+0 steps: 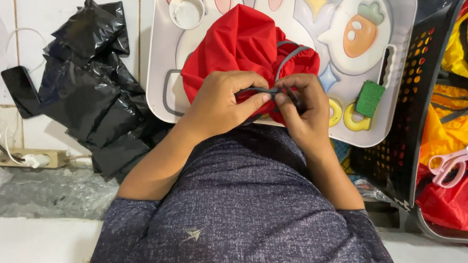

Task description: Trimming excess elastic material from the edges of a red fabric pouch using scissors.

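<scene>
The person wears a dark grey-blue heathered shirt (250, 215) with sleeves reaching the elbows and a small pale arrow-shaped mark on the front.

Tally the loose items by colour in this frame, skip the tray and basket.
Red: 1, fabric bundle held by left hand and right hand
Black: 2, plastic bag, phone
Green: 1, sponge block
Pink: 1, scissors
White: 1, small cup
Total: 6

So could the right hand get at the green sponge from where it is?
Probably yes: the green sponge lies uncovered on the white tray just beside the right hand, though that hand is pinching the grey cord.
</scene>
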